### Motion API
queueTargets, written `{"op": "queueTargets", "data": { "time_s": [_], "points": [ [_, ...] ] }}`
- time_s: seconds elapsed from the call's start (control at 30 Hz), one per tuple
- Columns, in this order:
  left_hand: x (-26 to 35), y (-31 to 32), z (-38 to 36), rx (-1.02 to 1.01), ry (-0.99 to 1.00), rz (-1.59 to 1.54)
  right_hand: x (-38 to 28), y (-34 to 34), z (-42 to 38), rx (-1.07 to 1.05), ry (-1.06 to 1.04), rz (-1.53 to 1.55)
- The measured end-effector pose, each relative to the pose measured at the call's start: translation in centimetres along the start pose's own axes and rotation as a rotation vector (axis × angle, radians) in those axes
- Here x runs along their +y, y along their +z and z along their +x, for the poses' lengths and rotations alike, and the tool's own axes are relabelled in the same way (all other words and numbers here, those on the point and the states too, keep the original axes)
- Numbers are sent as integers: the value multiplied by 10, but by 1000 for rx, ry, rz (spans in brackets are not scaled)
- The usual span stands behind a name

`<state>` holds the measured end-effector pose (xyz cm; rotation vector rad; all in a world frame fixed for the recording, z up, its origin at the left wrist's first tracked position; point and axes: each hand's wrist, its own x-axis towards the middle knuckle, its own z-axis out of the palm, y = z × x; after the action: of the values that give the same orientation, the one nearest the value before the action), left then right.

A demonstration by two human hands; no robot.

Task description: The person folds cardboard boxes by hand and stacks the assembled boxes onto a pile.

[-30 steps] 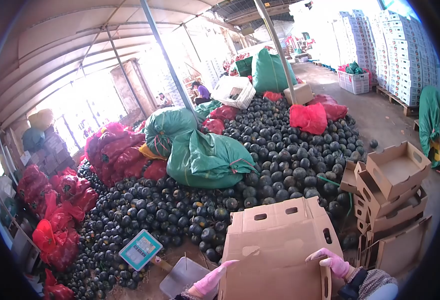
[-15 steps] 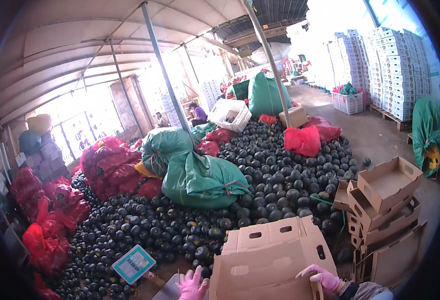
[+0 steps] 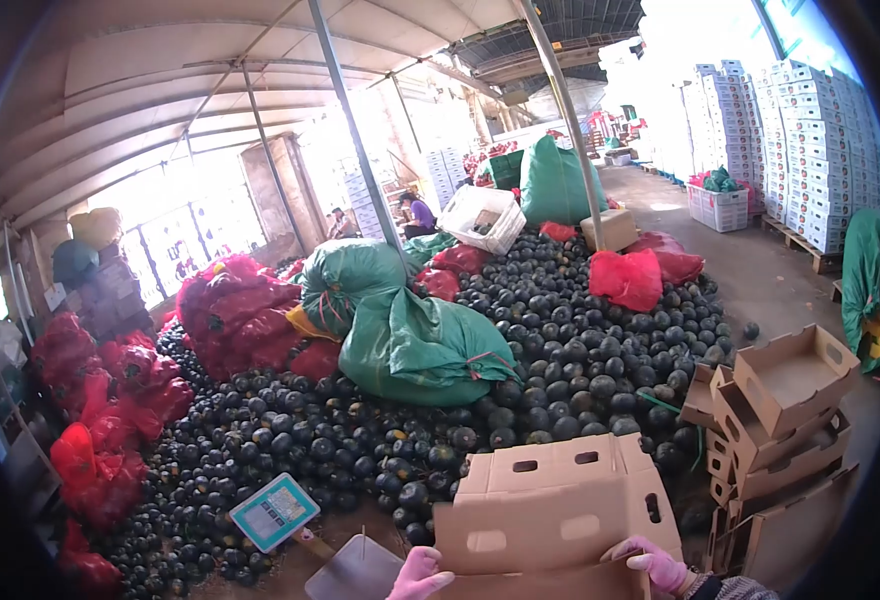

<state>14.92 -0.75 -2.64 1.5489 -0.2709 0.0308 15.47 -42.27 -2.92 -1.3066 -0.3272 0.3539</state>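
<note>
A partly unfolded brown cardboard box (image 3: 560, 490), with oval cut-outs in its flaps, lies at the bottom centre. My left hand (image 3: 420, 574), in a pink glove, has its thumb and fingers closed on the box's left edge. On the right side, my gloved right hand (image 3: 655, 564) grips the near edge of the cardboard, its fingers over the wall. Just left of my left hand is the grey plate (image 3: 356, 572) of a scale, with its blue-framed display (image 3: 275, 512) beyond it.
Dark round fruits (image 3: 360, 440) cover the floor ahead. Green sacks (image 3: 420, 350) and red net bags (image 3: 230, 315) lie on them. Open cardboard trays (image 3: 795, 380) are stacked at the right. White printed boxes (image 3: 815, 160) stand behind. Two people (image 3: 420, 215) sit far back.
My left hand has moved right from over the scale plate and closed on the box's left edge. The box's near part has shifted and folded up. The view has turned slightly left.
</note>
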Motion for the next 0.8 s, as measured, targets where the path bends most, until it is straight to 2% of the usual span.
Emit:
{"op": "queueTargets", "data": {
  "time_s": [0.03, 0.07, 0.1, 0.13, 0.17, 0.2, 0.27, 0.3, 0.33, 0.37, 0.4, 0.43, 0.5, 0.53, 0.57, 0.6, 0.67, 0.73, 0.77, 0.8],
  "points": [
    [2, 11, -2, 147, -47, -127, 1, 1, -4, 36, 10, -102],
    [6, 14, -4, 162, -45, -71, -1, 3, -2, 84, -63, -263],
    [12, 18, -4, 163, -54, -16, -2, 13, -1, 244, -56, -187],
    [15, 21, -5, 153, -73, 34, -5, 18, -4, 325, -100, -252],
    [16, 19, -7, 88, -158, 244, -7, 22, -7, 408, -138, -320],
    [20, 21, -11, 24, -141, 283, -17, 15, -7, 381, -230, -541],
    [44, 33, -10, -60, -55, 346, -25, 7, -12, 224, -275, -469],
    [79, 42, -9, -112, -200, 94, -29, 6, -16, 113, -217, -163],
    [99, 46, -7, -71, -369, -41, -32, 4, -15, 2, -164, 141],
    [115, 48, -6, -28, -535, -177, -11, -14, -11, -131, -229, 320],
    [122, 45, -5, 18, -697, -316, -1, -20, -15, -137, -194, 157],
    [114, 36, -1, -48, -828, -436, 5, -25, -14, -150, -162, -10],
    [96, 25, 12, -413, -443, 285, -14, -21, 0, -180, -83, -393],
    [99, 25, 17, -571, -238, 652, -29, -11, 10, -213, -181, -814],
    [103, 31, 24, -587, -132, 731, -42, 0, 23, -241, -264, -1022],
    [109, 38, 34, -703, -157, 912, -54, 13, 31, -265, -335, -1224],
    [97, 51, 57, -1000, -196, 1254, -59, 30, 44, -420, -46, -1603],
    [48, 51, 64, -996, 1, 1306, -49, 38, 61, -487, 9, -1628],
    [49, 56, 69, -1011, -35, 1348, -38, 31, 67, -522, -70, -1630],
    [49, 61, 67, -930, 16, 1415, -39, 28, 73, -547, -106, -1535]
  ]
}}
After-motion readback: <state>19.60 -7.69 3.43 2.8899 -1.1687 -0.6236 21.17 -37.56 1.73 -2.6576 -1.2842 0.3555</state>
